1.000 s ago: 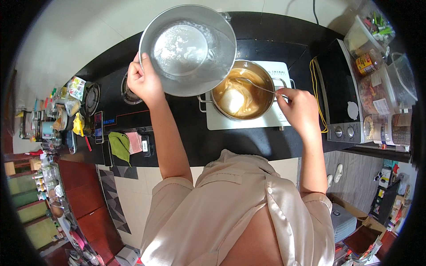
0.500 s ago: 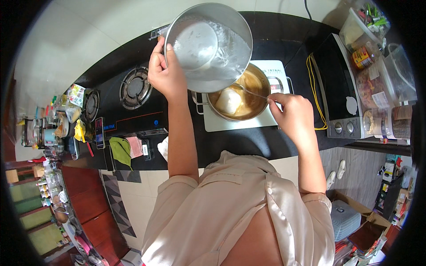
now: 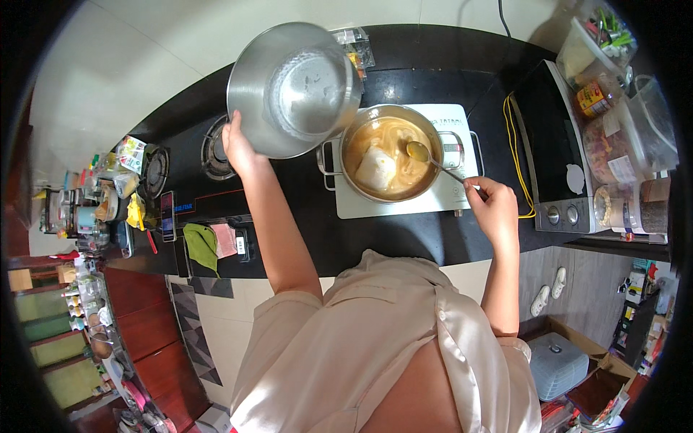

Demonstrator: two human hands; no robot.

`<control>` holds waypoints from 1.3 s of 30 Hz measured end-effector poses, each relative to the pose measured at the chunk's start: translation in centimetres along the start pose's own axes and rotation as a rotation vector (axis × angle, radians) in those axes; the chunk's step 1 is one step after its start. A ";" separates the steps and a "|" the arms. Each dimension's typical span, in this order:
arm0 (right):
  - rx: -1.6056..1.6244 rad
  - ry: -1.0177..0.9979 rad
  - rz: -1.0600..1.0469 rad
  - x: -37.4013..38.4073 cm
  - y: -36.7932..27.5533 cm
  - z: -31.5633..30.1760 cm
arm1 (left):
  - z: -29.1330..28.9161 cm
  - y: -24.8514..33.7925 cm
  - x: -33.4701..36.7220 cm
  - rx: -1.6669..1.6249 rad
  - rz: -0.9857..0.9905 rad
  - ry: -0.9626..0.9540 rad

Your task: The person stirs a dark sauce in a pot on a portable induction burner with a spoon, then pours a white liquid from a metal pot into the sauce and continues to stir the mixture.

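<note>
Steel bowl [image 3: 294,88], gripped by my left hand [image 3: 238,148], looks emptied; my right hand [image 3: 493,209] holds the spoon [image 3: 433,162] in the brothy pot [image 3: 390,153], stirring left.

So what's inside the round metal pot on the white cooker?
The round steel pot holds orange-brown liquid, a pale whitish lump and the bowl of a long metal spoon held by the right hand. The cloudy liquid hides whatever lies beneath it.

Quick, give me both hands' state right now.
Left hand: closed on the bowl rim.
Right hand: closed on the spoon, its tip in the pot.
</note>
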State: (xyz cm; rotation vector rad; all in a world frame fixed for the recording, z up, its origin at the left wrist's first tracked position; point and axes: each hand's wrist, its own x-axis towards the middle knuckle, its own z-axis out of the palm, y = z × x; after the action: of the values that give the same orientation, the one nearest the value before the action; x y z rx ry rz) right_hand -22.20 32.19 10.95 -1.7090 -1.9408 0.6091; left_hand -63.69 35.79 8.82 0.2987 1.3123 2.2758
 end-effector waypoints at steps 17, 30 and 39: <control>0.089 -0.110 0.036 0.8 1.8 3.1 | -12.5 4.9 1.4 0.104 0.155 0.189; 0.387 -0.243 0.153 1.1 1.2 5.4 | -20.2 8.7 17.4 0.289 -0.054 0.384; 0.502 -0.031 0.009 1.5 0.1 9.0 | -21.7 7.7 20.4 0.324 -0.062 0.333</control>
State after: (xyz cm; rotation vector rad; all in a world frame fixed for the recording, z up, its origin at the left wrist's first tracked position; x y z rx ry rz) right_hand -27.85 33.54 3.95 -1.3948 -1.6186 1.0297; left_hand -92.56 26.85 3.15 -0.0187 1.8368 2.1180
